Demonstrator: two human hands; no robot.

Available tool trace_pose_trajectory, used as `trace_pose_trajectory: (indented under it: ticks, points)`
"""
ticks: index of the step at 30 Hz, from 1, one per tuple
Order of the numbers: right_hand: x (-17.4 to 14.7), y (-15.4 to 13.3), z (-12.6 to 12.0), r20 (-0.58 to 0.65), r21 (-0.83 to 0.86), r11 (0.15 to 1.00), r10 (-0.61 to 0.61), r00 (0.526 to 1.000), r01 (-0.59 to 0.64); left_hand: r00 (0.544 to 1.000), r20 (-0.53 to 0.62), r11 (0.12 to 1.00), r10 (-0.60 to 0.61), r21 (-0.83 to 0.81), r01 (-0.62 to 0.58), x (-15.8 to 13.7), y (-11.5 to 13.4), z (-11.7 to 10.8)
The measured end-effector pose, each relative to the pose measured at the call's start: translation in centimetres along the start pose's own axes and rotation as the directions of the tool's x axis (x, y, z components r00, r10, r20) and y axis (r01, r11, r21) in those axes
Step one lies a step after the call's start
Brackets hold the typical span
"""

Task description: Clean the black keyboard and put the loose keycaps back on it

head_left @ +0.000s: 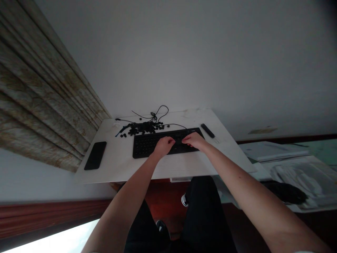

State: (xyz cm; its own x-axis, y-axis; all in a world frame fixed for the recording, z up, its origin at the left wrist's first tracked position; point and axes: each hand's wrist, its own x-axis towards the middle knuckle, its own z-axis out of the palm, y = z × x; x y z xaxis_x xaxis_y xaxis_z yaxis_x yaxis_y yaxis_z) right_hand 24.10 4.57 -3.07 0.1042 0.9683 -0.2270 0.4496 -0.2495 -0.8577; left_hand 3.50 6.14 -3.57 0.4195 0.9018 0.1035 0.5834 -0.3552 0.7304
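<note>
A black keyboard point(144, 144) lies on the white table, its left part uncovered and its right part beneath my hands. My left hand point(165, 144) is over the middle of the keyboard, its fingers curled together in a pinch. Over the right part is my right hand point(194, 140), thumb and fingertips drawn together and pointing left. Whatever either pinch holds is too small to make out. Behind the keyboard sits a heap of loose black keycaps point(142, 128), with a few scattered round it.
A black phone point(95, 155) lies at the table's left. Behind the keycaps a thin black cable point(163, 106) loops and reaches the keyboard. A dark slim handle-like tool point(207, 130) rests right of the keyboard. Curtains point(52, 77) hang at the left; papers point(275, 151) lie off the right side.
</note>
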Motion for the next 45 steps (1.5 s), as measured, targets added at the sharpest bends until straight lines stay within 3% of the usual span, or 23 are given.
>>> trace_pose_trajectory:
  ticks: [6, 14, 28, 34, 45]
  points:
    - [0.4, -0.7, 0.0, 0.072, -0.103, 0.990, 0.100, 0.992, -0.092, 0.996, 0.065, 0.990, -0.066, 0.128, 0.057, 0.3, 0.2, 0.3]
    - [0.3, -2.0, -0.3, 0.087, -0.072, 0.978, 0.203, 0.975, -0.197, 0.983, 0.113, 0.966, -0.148, 0.230, 0.120, 0.9, 1.1, 0.0]
    - [0.2, -2.1, 0.4, 0.075, -0.180, 0.979, 0.107, 0.991, -0.092, 0.976, 0.142, 0.947, -0.162, 0.301, 0.113, 1.2, 1.5, -0.1]
    - [0.4, -1.9, 0.4, 0.061, -0.290, 0.953, 0.109, 0.992, -0.087, 0.973, 0.163, 0.948, -0.165, 0.297, 0.111, 1.3, 1.6, -0.3]
    - [1.0, -1.7, 0.3, 0.096, -0.278, 0.950, 0.172, 0.980, -0.139, 0.952, 0.201, 0.928, -0.229, 0.340, 0.152, 1.7, 2.3, -0.6]
